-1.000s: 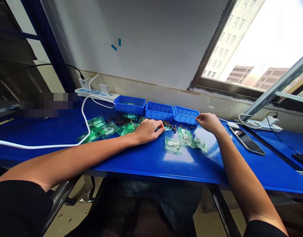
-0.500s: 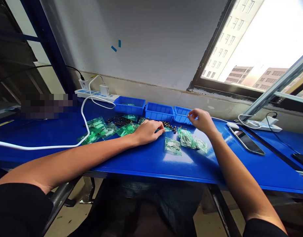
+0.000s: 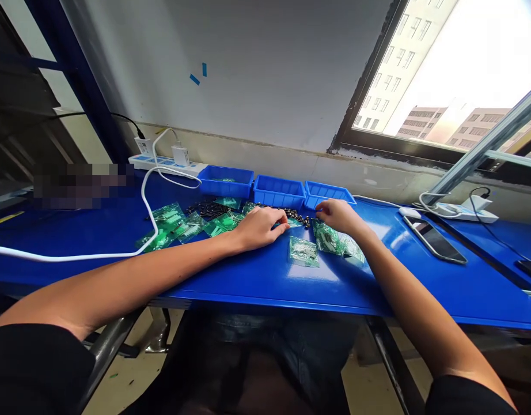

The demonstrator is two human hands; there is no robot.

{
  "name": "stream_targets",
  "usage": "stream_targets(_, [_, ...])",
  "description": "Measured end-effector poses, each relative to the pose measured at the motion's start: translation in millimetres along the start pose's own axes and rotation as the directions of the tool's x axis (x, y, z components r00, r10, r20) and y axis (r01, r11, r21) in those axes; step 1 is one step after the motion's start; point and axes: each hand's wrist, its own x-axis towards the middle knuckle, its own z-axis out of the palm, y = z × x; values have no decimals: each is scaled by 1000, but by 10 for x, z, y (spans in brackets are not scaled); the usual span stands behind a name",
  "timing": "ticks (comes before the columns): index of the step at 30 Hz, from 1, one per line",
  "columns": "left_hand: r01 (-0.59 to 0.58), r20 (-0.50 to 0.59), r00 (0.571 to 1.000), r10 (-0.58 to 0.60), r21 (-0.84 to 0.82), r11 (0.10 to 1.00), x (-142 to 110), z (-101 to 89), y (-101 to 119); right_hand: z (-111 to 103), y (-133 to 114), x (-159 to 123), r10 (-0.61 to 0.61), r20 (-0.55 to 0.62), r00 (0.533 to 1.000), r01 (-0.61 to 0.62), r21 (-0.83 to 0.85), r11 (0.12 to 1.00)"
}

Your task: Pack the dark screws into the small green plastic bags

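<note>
My left hand (image 3: 261,229) rests on the blue table with its fingers curled. The thumb lies close to the bent fingers, and anything between them is hidden. Just past it are loose dark screws (image 3: 300,218) and part of a green-tinted plastic packet. To the right, my right hand (image 3: 338,217) is over the table in front of the rightmost blue bin (image 3: 330,195). Its thumb and fingertips come together beside the screws; whatever they pinch is too small to make out. Below that hand lie clear green packets with pale pieces inside, one packet (image 3: 303,252) apart from the others.
A middle blue bin (image 3: 279,192) and a left blue bin (image 3: 226,181) stand along the wall. More green packets (image 3: 168,218) and long dark screws (image 3: 205,208) lie on the left. A white cable (image 3: 145,199) loops from a power strip (image 3: 133,161). A phone (image 3: 436,239) lies at right.
My right hand has moved left and slightly down, from the right end of the rightmost bin to beside the loose screws. My left hand has stayed in place. The view has shifted slightly.
</note>
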Motion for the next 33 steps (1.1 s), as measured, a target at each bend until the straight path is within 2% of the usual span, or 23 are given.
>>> stream_targets(3, [-3, 4, 1000, 3, -14, 1000, 0, -4, 4, 33, -27, 16, 31, 104, 994, -32, 3, 999])
stream_targets(9, [-15, -1, 1000, 15, -20, 1000, 2, 3, -5, 13, -3, 8, 26, 129, 991, -27, 1, 1000])
stream_targets(14, [-15, 0, 1000, 15, -34, 999, -9, 7, -8, 10, 1, 2, -33, 160, 987, 36, -12, 999])
stream_targets(17, [-7, 6, 1000, 8, -46, 999, -14, 4, -3, 26, 0, -3, -32, 152, 988, 35, -17, 999])
stream_targets(23, [-8, 12, 1000, 9, -32, 999, -6, 0, 1, 67, 2, 2, -110, 42, 993, 109, 27, 994])
stream_targets(28, [-17, 9, 1000, 17, -33, 999, 2, -1, -4, 101, 31, 8, -109, 76, 991, 109, 1, 994])
stream_targets(33, [-23, 11, 1000, 23, -36, 999, 0, -3, -2, 107, 49, -3, -161, 93, 983, 159, 31, 987])
